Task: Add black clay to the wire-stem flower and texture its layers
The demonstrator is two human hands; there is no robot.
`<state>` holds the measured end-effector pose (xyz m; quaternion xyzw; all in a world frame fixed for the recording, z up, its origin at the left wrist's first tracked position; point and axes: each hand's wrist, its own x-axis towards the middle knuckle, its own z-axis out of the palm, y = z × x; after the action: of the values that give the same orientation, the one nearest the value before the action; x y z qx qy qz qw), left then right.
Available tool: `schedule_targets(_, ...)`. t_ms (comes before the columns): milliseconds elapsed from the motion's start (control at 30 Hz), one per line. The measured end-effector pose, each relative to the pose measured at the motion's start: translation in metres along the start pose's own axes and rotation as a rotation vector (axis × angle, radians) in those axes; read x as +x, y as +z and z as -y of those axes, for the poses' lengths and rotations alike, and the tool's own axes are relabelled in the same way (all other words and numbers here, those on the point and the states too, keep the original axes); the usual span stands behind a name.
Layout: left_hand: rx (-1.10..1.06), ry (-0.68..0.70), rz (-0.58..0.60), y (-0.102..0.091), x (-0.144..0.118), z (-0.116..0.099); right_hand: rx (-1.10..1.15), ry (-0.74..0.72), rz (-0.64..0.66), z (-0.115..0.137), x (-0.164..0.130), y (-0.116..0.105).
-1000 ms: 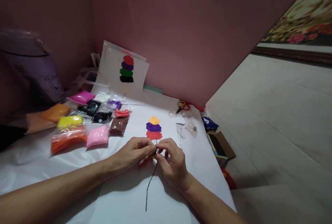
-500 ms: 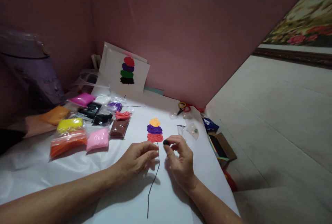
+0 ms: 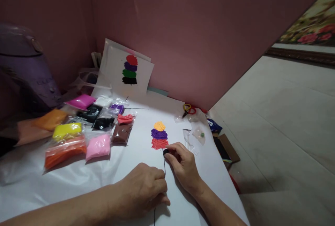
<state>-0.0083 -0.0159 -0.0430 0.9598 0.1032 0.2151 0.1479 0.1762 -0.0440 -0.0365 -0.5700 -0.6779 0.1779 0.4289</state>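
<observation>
With thumb and forefinger, my right hand [image 3: 184, 166] pinches a small black clay lump [image 3: 165, 152] just below a red clay band on the white sheet. My left hand [image 3: 146, 187] is closed over a thin black strand [image 3: 164, 166], hiding its middle part. The strand's upper end lies by the black lump, and its lower end shows below my left hand. Above both hands is a clay picture [image 3: 159, 134] made of a yellow-orange top, a purple band and a red band with rough, textured surfaces.
Several bags of coloured clay [image 3: 98, 146] lie on the left. At the back leans a sheet with a finished clay picture [image 3: 130, 69] against the pink wall. Scissors [image 3: 187, 110] and clear plastic pieces [image 3: 199, 135] lie to the right, near the table edge. A purple bottle [image 3: 28, 75] stands far left.
My left hand has moved down along the strand and its fingers have closed. My right hand, still holding the black lump, has come lower and closer to the strand. The view has shifted slightly.
</observation>
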Motion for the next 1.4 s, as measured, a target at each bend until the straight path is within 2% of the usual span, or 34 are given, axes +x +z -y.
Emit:
schedule_targets(200,-0.004,-0.01,0.038,-0.002,0.0001,-0.0019,0.001,-0.021,0.017,0.0005,0.0007,0.0003)
schedule_targets(500,-0.024,-0.022,-0.011,0.0053,-0.0003,0.0006,-0.058,-0.023,0.049,-0.0025,0.0007,0.0031)
schedule_targets(767,-0.064,-0.005,-0.053,0.0063,-0.0033,0.0015,0.006,-0.086,-0.062,-0.0009,-0.0005,-0.0023)
schedule_targets(967,-0.06,-0.014,-0.016,0.0023,-0.0015,0.0007,-0.101,-0.195,-0.053,-0.0033,-0.0031,-0.0013)
schedule_targets(1167,-0.043,-0.012,0.003,0.0002,-0.0006,-0.0002,-0.246,-0.221,-0.002,-0.0017,-0.0044,-0.0007)
schedule_targets(1400,-0.039,-0.024,0.029,-0.002,0.0,-0.0013,-0.418,-0.319,0.046,0.0006,-0.006,-0.0007)
